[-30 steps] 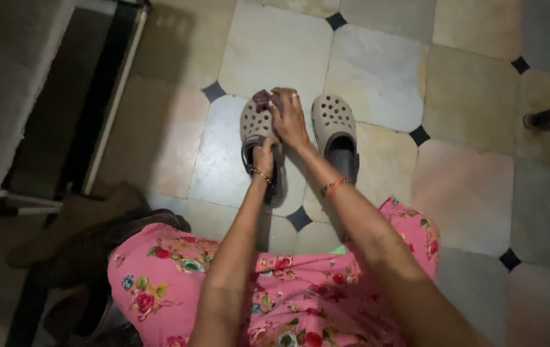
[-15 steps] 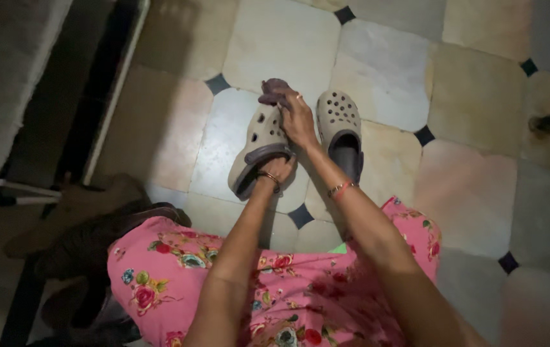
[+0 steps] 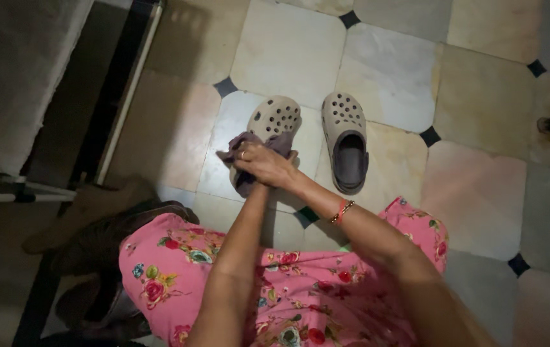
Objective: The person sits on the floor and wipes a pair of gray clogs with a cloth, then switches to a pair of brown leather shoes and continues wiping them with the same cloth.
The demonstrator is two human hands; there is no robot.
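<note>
Head view: my right hand (image 3: 265, 164) pressed a purple cloth (image 3: 239, 146), fingers closed on it, against the tan clog (image 3: 274, 122) tilted above the floor (image 3: 384, 71). I could not tell my left hand's grip, hidden beneath. Second clog (image 3: 347, 141) lay just beside.

A second beige clog (image 3: 347, 142) sits on the tiled floor (image 3: 384, 71); a pink floral garment (image 3: 301, 283) covers the lap below.

The floor (image 3: 480, 173) is laid with large pale tiles and small dark diamond insets. One beige clog (image 3: 347, 138) lies flat on it; a second beige clog (image 3: 274, 122) sits just beside.
</note>
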